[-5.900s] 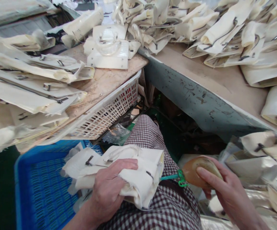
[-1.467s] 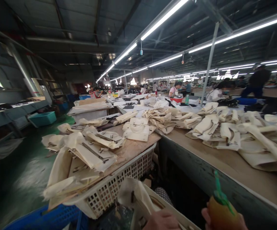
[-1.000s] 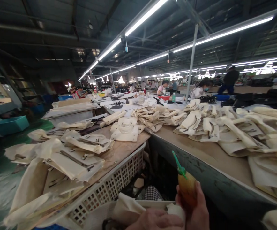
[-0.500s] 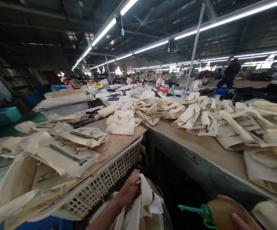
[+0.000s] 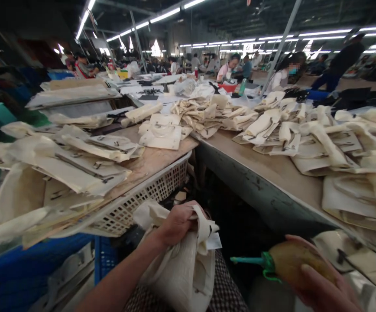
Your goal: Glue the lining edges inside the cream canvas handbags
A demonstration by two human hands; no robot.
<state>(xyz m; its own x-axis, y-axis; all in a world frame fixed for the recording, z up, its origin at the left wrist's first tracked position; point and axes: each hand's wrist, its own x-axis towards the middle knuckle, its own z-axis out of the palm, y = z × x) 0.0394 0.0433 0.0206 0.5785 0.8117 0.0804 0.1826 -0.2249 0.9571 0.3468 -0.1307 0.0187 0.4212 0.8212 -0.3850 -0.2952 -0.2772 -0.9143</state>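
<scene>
My left hand (image 5: pixel 179 223) is closed on a cream fabric bag piece (image 5: pixel 181 271), folded and bunched above my lap. A small white tag (image 5: pixel 214 241) sticks out at its right side. In my right hand (image 5: pixel 324 277) is a squeeze glue bottle (image 5: pixel 300 260), brownish and rounded, with a green cap and a thin teal nozzle pointing left toward the fabric. The nozzle tip stands apart from the cloth. My right fingers wrap around the bottle's body.
Cream bag pieces (image 5: pixel 87 162) lie on the left table over a white slatted crate (image 5: pixel 136 195). More pieces (image 5: pixel 282 130) are heaped on the right table (image 5: pixel 240 149). A blue bin (image 5: pixel 12 268) holds pieces at lower left. Several people work farther back.
The view has tipped downward. My left hand has come up with the fabric, showing more of it. The bottle in my right hand is now more fully in view.
</scene>
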